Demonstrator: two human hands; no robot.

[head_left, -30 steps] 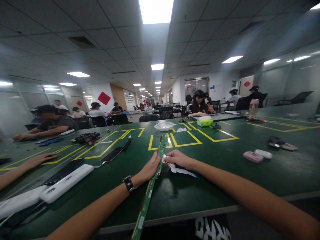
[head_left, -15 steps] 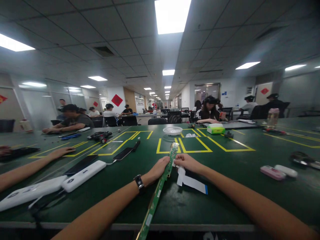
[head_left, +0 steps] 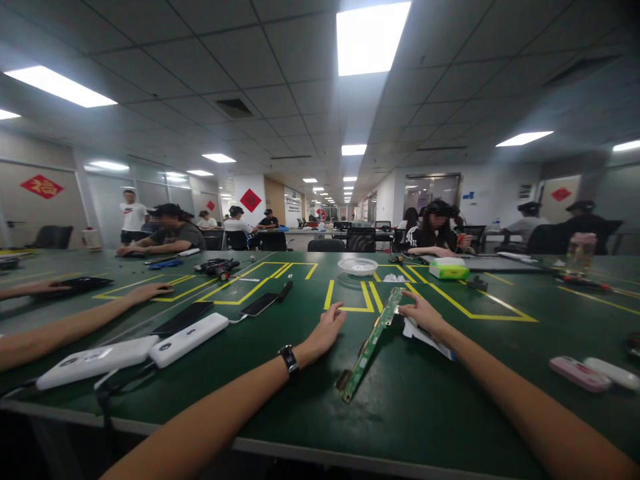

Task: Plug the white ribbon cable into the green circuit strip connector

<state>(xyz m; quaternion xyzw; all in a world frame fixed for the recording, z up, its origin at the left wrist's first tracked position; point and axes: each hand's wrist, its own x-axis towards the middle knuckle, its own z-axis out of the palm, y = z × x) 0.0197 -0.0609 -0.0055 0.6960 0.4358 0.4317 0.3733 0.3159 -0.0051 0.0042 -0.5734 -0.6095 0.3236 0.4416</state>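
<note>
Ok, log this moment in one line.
right hand: grips board at far end | left hand: open, apart from board | ribbon: by right hand

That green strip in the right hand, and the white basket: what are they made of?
Green strip: probably rigid circuit-board laminate, slightly shiny; its flat green face shows small pale marks. White basket: likely moulded plastic, judging by its thin, openwork-looking wall; its finish is unclear.
</note>
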